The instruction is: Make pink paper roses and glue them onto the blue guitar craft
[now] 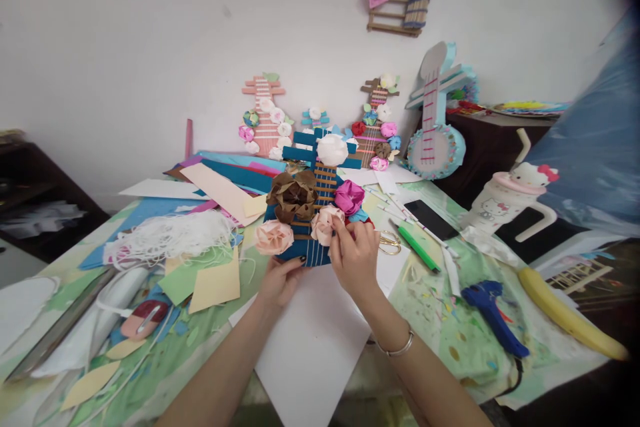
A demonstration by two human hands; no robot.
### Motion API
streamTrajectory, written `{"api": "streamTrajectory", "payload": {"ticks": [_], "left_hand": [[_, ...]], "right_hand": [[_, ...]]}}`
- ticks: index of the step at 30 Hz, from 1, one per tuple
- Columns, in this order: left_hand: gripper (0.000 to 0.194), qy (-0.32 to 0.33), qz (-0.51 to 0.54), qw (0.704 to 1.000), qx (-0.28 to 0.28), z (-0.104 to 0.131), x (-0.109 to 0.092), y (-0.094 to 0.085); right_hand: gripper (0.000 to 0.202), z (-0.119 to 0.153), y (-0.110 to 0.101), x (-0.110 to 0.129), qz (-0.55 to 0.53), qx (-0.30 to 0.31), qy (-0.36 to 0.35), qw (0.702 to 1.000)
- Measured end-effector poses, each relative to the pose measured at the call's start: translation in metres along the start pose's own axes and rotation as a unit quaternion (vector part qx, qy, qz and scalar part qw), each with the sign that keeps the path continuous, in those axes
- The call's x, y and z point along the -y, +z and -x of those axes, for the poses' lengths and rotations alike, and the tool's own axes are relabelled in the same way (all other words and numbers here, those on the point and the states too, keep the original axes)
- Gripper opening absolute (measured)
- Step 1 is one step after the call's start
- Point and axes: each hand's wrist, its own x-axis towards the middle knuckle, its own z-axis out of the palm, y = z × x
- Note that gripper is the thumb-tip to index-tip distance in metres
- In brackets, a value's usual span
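Observation:
A dark blue paper pipa point(300, 155) with brown frets and white strings is held up over the white paper point(310, 347). My left hand point(283, 278) grips its lower edge, thumb in front and the other fingers mostly behind. With closed fingertips, my right hand point(356, 250) pinches a pale pink paper flower point(326, 223) on the pipa's front. Around it sit a brown paper flower point(293, 196), a magenta paper flower point(349, 197), a white one point(332, 149) at the top and another pale pink one point(274, 237) at the lower left.
Right of my hands lie scissors point(391, 242), a green marker point(419, 249), a phone point(431, 219), a blue glue gun point(495, 315) and a banana point(570, 313). White string point(173, 233) and paper sheets cover the left side. More paper instruments, including a brown one point(371, 140), lean at the back.

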Motion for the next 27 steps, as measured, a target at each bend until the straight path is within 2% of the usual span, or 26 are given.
{"api": "streamTrajectory", "payload": {"ticks": [6,14,22,27], "left_hand": [[0.058,0.006,0.002,1.0,-0.006,-0.001,0.002,-0.002],[0.058,0.005,-0.005,1.0,-0.003,-0.001,0.0,0.0],[0.056,0.006,-0.005,1.0,-0.006,0.001,-0.002,0.003],[0.055,0.003,-0.006,1.0,-0.009,0.002,-0.003,0.004]], "right_hand": [[0.032,-0.005,-0.004,0.004,0.069,0.051,0.007,0.996],[0.026,-0.019,-0.009,-0.003,0.109,0.084,-0.041,0.99],[0.023,-0.021,-0.011,-0.008,0.102,0.063,-0.092,0.989],[0.025,-0.02,-0.013,-0.008,0.099,0.047,-0.081,0.991]]}}
